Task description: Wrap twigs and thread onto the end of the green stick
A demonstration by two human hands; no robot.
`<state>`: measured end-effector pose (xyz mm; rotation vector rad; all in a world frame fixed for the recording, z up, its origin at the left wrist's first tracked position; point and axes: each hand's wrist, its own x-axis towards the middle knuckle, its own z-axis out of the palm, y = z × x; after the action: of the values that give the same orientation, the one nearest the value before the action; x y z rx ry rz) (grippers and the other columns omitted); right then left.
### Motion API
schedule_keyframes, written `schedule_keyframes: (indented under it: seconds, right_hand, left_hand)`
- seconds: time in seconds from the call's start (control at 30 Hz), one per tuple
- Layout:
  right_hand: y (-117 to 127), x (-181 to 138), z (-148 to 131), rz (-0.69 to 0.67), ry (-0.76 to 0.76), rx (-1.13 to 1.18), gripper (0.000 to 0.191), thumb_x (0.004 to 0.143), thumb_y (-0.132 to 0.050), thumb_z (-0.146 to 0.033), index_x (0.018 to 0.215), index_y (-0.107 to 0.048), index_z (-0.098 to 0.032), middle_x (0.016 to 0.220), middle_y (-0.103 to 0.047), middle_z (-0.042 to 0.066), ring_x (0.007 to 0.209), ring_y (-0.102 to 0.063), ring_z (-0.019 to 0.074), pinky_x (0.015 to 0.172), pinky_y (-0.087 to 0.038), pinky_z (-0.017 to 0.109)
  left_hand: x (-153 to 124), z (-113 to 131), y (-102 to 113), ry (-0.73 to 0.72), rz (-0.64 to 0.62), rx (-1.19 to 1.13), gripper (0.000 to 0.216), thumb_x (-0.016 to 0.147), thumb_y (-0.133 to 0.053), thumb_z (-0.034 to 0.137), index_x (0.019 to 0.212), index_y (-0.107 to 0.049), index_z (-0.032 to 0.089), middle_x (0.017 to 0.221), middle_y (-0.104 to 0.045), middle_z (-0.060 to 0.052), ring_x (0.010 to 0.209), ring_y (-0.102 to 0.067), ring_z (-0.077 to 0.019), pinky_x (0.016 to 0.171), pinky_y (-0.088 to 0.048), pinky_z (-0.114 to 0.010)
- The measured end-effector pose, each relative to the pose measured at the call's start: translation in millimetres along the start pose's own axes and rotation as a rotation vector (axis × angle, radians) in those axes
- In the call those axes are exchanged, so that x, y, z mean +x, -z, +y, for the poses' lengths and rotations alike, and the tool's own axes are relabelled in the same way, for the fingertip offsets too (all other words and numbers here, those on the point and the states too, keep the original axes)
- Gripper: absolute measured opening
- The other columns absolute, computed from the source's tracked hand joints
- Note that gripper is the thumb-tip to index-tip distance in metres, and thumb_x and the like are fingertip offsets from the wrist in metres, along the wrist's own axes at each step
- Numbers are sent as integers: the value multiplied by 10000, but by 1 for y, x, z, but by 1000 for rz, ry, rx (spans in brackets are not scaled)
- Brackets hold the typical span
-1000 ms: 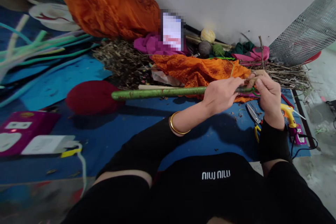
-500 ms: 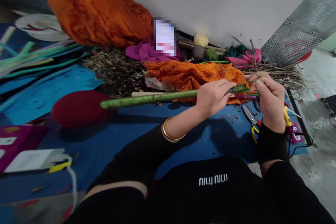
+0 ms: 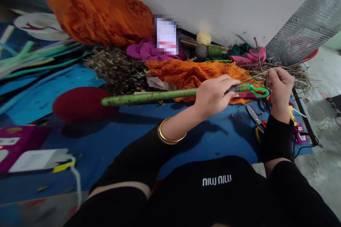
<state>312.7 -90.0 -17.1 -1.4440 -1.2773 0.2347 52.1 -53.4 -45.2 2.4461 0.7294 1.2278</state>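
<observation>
A long green stick (image 3: 157,97) with brown flecks is gripped near its right end by my left hand (image 3: 213,94). That end has a dark band and a wrap of green thread, and a bright green loop (image 3: 261,92) sticks out of its tip. My right hand (image 3: 279,81) is closed to the right of the stick, pinching a thin green thread (image 3: 254,76) that stretches taut back to the wrapped end. Beyond the stick's left end, a dark red rounded bundle (image 3: 80,104) sits on the blue table (image 3: 149,134).
Behind the stick lie orange cloth (image 3: 181,74), dry plant stems (image 3: 114,67), yarn balls (image 3: 204,38) and twigs (image 3: 295,72). Scissors (image 3: 253,115) and a yellow glue gun (image 3: 292,115) with a black cord are near my right forearm. Purple boxes (image 3: 23,138) stand at the left.
My right hand has moved right and slightly up, away from the stick's end, drawing the thread out. The green loop now shows fully. My left hand keeps hold of the stick.
</observation>
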Motion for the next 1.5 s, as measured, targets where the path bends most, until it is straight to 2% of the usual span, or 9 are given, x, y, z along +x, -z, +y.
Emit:
schedule_keyframes:
  seconds: [0.2, 0.4, 0.53, 0.67, 0.77, 0.87, 1.03, 1.2, 1.5]
  right_hand:
    - [-10, -10, 11, -560, 208, -540, 144, 922, -639, -296, 902, -767, -233, 891, -745, 82, 857, -689, 263, 797, -556, 403]
    - [-24, -35, -27, -596, 112, 69, 572, 916, -713, -397, 1474, -606, -325, 1556, -647, 54, 1441, -604, 292, 1184, -542, 477]
    - [-44, -43, -28, -638, -152, 317, 430, 896, -760, -558, 1238, -732, -299, 1154, -804, 30, 1024, -763, 233, 909, -650, 368]
    - [-39, -49, -38, -661, -51, 2, 396, 1026, -601, -503, 753, -663, -223, 636, -622, -5, 608, -597, 152, 641, -530, 307]
    - [-27, -59, -61, -553, 262, -261, 323, 1028, -612, -340, 729, -625, -220, 756, -627, 21, 696, -581, 156, 655, -478, 308]
    - [-27, -71, -76, -353, 489, -222, 222, 1013, -620, -266, 799, -672, -241, 942, -666, 58, 866, -663, 202, 764, -549, 363]
    - [-49, -75, -65, -155, 538, 96, 234, 1040, -570, -303, 868, -727, -284, 1012, -710, 63, 1108, -729, 287, 1013, -585, 517]
    - [-63, -76, -50, -275, 408, 349, 391, 1085, -480, -486, 795, -621, -265, 734, -626, 31, 799, -705, 247, 748, -600, 439]
    - [-66, -87, -56, -202, 802, -231, 300, 1054, -503, -191, 759, -538, -236, 660, -468, -5, 606, -409, 161, 552, -336, 323]
  left_hand:
    - [4, 6, 15, -12, 29, -29, 300, 968, -642, 186, 1239, -771, 171, 1102, -813, -68, 994, -774, -212, 850, -595, -297]
    - [3, 5, 14, -3, 14, -8, 339, 959, -629, 178, 1273, -757, 194, 1152, -802, -67, 1046, -766, -221, 889, -598, -307]
    - [4, 3, 15, -23, 41, -18, 336, 970, -613, 166, 1274, -755, 176, 1150, -801, -73, 1046, -765, -218, 889, -594, -304]
    - [5, -1, 15, -26, 56, -25, 338, 977, -612, 175, 1284, -753, 186, 1162, -796, -72, 1067, -757, -217, 910, -590, -307]
    - [6, -3, 14, -25, 47, -2, 355, 977, -592, 196, 1295, -750, 190, 1162, -795, -71, 1062, -757, -224, 898, -594, -314]
    - [7, -4, 13, -10, 27, 29, 375, 973, -567, 217, 1302, -746, 196, 1187, -796, -69, 1080, -755, -229, 906, -595, -318]
    - [8, -4, 11, 5, 9, 35, 361, 985, -552, 233, 1291, -742, 209, 1187, -799, -69, 1077, -757, -218, 895, -595, -302]
    - [7, -6, 7, 6, -2, 44, 368, 981, -548, 221, 1295, -740, 204, 1182, -797, -75, 1049, -756, -210, 868, -590, -284]
    - [3, -8, -4, -20, 29, 80, 386, 1079, -480, 361, 1320, -711, 167, 1147, -792, -101, 1001, -757, -233, 830, -584, -310]
